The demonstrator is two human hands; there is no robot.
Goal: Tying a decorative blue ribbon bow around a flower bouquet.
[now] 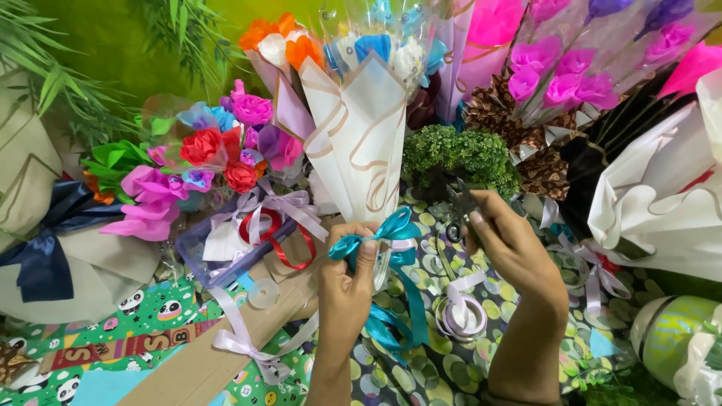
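Note:
My left hand (pixel 347 280) pinches a teal satin ribbon bow (pixel 380 235) tied at the neck of a white paper-wrapped bouquet (pixel 361 143) with blue and white paper flowers at its top. The bouquet stands upright in front of me. Teal ribbon tails (pixel 398 319) hang down below the bow. My right hand (pixel 508 240) holds a small pair of dark scissors (pixel 460 204), their blades pointing up, just right of the bow.
A spool of lilac ribbon (pixel 462 314) lies below my right hand. A clear tray (pixel 226 252) with red and lilac ribbons sits left, beside colourful paper flowers (pixel 218 150). Wrapped bouquets (pixel 662 195) crowd the right, a small green bush (pixel 459 158) behind.

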